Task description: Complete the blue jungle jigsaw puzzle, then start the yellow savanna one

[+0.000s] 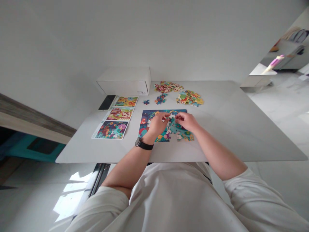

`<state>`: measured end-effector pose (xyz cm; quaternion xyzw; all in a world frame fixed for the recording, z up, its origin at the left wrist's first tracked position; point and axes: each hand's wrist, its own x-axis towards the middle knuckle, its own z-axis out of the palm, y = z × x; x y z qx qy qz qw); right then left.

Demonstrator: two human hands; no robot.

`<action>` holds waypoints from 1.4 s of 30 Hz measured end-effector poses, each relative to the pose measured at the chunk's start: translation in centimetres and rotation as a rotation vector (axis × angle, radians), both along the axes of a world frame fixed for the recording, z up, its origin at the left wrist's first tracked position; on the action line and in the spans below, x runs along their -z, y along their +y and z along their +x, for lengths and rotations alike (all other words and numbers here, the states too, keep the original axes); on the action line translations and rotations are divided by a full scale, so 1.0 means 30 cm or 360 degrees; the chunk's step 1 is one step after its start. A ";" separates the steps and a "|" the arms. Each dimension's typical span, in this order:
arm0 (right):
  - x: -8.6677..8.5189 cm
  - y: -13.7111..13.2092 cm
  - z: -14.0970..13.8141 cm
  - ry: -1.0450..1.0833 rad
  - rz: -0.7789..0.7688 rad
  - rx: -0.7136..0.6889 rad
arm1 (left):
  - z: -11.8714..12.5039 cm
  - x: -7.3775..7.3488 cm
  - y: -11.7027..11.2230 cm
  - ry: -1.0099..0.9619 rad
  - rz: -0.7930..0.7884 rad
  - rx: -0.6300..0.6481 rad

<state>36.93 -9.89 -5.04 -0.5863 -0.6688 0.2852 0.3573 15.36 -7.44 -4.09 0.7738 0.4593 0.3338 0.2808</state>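
A dark blue jigsaw puzzle, with rabbits and plants on it, lies mostly joined on the table in front of me. White tabletop shows through gaps in its middle and upper part. Over its upper middle, my left hand has thumb and fingertips closed together; whatever is between them is too small to make out. My right hand comes in from the other side, thumb and forefinger pinched on a small puzzle piece at the upper right of the puzzle. The fingertips of both hands are close together but apart.
Behind the puzzle lie a small heap of blue pieces, a lone blue piece, a yellow-green heap and a reddish heap. Picture cards, a black phone and a white box are on the left.
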 end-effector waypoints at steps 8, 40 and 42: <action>0.011 0.006 -0.012 -0.0276 0.0029 0.0038 | -0.008 0.022 0.011 0.0116 0.0151 0.0190; -0.003 0.009 0.046 -0.0690 0.0173 -0.0053 | 0.007 0.044 -0.022 0.0559 0.0187 0.0448; 0.000 0.010 0.043 -0.0671 0.0168 -0.0126 | 0.005 0.045 -0.027 0.0567 0.0204 0.0431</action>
